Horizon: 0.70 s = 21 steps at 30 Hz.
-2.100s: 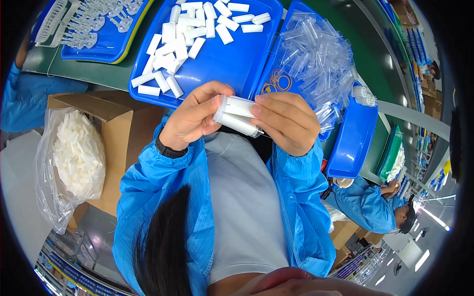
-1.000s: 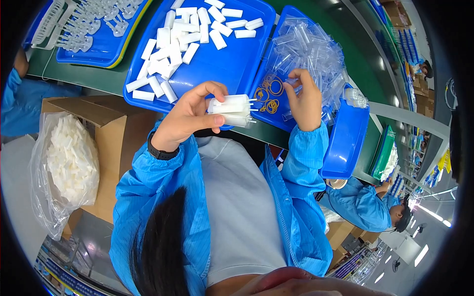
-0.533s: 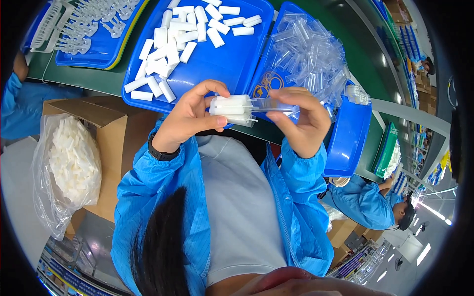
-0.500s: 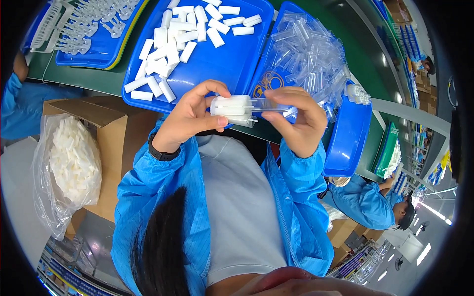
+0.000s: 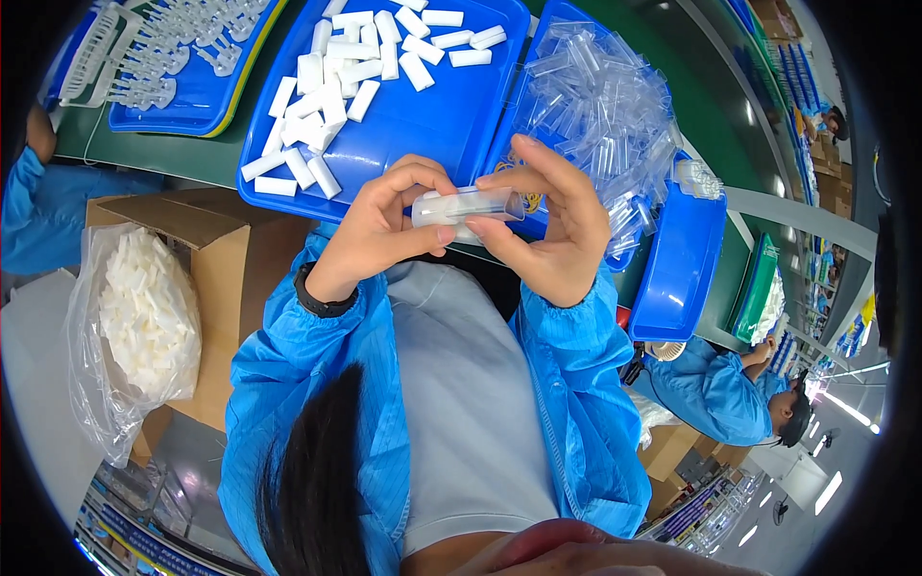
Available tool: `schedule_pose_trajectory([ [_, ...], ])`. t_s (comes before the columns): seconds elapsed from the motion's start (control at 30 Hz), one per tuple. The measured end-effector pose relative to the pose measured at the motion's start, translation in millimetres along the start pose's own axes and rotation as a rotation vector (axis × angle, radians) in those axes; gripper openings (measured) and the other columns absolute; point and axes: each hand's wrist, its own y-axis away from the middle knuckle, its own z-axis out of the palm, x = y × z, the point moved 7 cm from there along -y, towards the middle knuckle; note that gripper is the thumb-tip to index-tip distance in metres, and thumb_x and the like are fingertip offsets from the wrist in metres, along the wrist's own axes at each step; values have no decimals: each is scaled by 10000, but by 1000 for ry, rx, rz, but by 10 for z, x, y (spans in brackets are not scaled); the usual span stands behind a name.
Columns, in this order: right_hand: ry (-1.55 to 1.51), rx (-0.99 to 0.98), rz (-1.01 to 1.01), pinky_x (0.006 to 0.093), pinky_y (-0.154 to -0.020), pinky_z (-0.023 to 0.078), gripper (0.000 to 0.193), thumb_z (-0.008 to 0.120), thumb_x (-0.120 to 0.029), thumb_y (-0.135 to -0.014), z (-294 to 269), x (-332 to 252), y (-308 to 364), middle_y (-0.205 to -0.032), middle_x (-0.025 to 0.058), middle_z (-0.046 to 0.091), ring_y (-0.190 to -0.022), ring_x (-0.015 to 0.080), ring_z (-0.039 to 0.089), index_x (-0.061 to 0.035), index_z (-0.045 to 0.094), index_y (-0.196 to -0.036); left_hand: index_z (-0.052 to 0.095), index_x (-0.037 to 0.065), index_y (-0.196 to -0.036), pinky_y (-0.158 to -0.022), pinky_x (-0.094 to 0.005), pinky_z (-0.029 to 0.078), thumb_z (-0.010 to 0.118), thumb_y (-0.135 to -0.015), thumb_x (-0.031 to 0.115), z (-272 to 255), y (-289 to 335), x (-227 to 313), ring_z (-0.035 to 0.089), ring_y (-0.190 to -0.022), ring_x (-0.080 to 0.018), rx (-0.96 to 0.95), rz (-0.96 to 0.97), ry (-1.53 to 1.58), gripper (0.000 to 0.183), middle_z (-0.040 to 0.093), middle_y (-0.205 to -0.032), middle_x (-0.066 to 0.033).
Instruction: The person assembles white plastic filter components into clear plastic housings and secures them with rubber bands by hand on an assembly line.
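Head view looks down on both hands meeting just above the near edge of the bench. The left hand point(image 5: 384, 230) pinches a small bundle of white sticks point(image 5: 444, 211) between thumb and fingertips, closed on them. The right hand point(image 5: 547, 235) grips a clear plastic tube point(image 5: 480, 202) by its far end, thumb below and fingers above, and the tube lies level over the sticks, touching them.

The tube looks light, thin-walled and stiff, probably smooth enough to slip, and likely to crack if squeezed hard; a light pinch near its closed end seems the safest hold. The sticks look light and rigid, easy to fan apart, so they are best held together near one end.

Behind the hands a blue tray point(image 5: 423, 125) holds loose white sticks scattered across it. To its right a second blue tray point(image 5: 547, 24) is heaped with clear tubes point(image 5: 600, 106), and an empty-looking blue bin point(image 5: 677, 259) sits just beside that. A further blue tray point(image 5: 192, 106) at the far left carries rows of clear parts. Below the bench on the left, a cardboard box point(image 5: 206, 226) stands beside a plastic bag of white sticks point(image 5: 144, 326). The bench point(image 5: 163, 158) is dark green. Another person in a blue coat point(image 5: 715, 394) works at the right.
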Motion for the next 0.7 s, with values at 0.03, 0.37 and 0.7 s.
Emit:
schedule_pose_trajectory([
  [0.03,0,1,0,303,-757,522,542,797,-46,-680,-6,17,-4,-941,110,695,-853,208,672,-35,596,-1183,561,2,-1076,-665,-250,581,681,-788,-30,-1,-3,4,545,-993,-168,4,20,-15,314,462,-1107,-71],
  [0.37,114,-171,-12,311,-698,451,258,776,-63,-666,-171,10,-28,-846,81,655,-755,214,586,-55,705,-914,596,30,-1035,-641,-236,585,691,-794,-5,-54,1,6,565,-957,-160,40,41,-41,262,487,-1063,-67],
  [0.7,310,-143,-241,311,-671,471,313,784,-75,-642,-102,-96,28,-865,78,648,-774,237,593,-92,711,-946,618,29,-1037,-631,-222,584,699,-794,5,-34,-9,24,578,-976,-177,49,69,-118,257,489,-1067,-80],
])
